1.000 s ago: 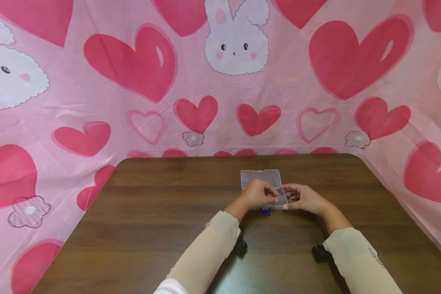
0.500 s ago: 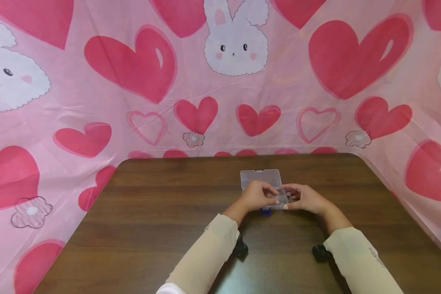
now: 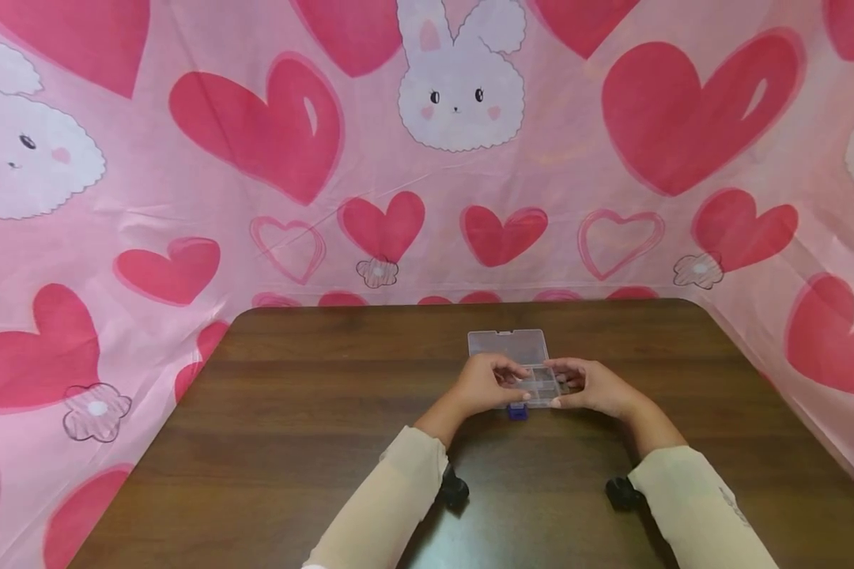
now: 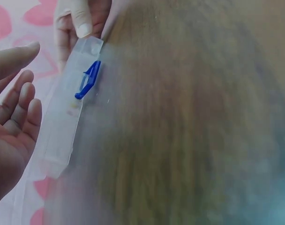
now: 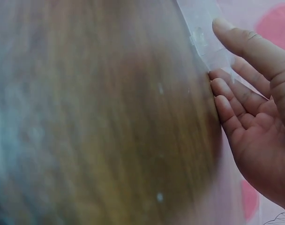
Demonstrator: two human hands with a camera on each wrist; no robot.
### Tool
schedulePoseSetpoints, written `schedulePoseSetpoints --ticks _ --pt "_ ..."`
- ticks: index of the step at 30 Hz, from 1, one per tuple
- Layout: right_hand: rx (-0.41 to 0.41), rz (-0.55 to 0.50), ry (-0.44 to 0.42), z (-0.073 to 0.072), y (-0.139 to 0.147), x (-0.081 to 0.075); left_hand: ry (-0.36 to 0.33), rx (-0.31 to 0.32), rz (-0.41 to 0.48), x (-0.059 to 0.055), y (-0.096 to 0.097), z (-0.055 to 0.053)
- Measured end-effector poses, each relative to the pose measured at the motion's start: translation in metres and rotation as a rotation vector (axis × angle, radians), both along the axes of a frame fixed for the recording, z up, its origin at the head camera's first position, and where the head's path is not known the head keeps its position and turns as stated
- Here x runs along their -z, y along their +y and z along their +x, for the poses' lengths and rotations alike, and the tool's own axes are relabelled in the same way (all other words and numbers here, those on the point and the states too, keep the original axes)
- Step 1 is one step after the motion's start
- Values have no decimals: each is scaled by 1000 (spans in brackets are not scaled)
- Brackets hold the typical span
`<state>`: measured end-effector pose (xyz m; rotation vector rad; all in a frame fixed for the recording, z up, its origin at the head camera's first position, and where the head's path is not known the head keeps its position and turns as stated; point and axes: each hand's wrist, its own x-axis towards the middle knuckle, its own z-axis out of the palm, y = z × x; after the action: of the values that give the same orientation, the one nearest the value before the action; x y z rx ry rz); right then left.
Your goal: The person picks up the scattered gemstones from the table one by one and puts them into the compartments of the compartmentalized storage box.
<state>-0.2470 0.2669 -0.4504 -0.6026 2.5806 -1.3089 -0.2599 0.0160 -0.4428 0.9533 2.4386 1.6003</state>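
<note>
A clear plastic compartment box [image 3: 543, 389] lies on the table with its lid [image 3: 507, 344] swung back away from me. A blue latch [image 4: 89, 80] hangs on its front side. My right hand [image 3: 599, 387] holds the right end of the box, thumb at the front corner and fingers along the far side. Over the left part of the box is my left hand [image 3: 480, 387], its thumb and fingers loosely bent and apart. In the left wrist view nothing shows between those fingers. My left hand hides the left compartments from the head camera; the visible right ones are divided by thin walls.
The brown wooden table [image 3: 313, 442] stretches around the box, with its far edge just beyond the lid. Behind it hangs a pink cloth [image 3: 427, 174] with hearts and rabbits. Black wrist cameras [image 3: 454, 488] sit under both sleeves.
My left hand has drawn back to the left and slightly nearer to me, uncovering more of the compartments. The right hand keeps its hold at the box's right end.
</note>
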Motion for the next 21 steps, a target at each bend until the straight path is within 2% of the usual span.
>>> schedulePoseSetpoints --ticks 4,14,21 --pt "8 14 -5 3 -2 -1 -2 -26 26 3 -11 3" --pt "28 54 31 7 -4 -2 -17 -81 72 0 -37 9" --pt "19 5 59 9 1 0 -25 -101 70 1 -53 10"
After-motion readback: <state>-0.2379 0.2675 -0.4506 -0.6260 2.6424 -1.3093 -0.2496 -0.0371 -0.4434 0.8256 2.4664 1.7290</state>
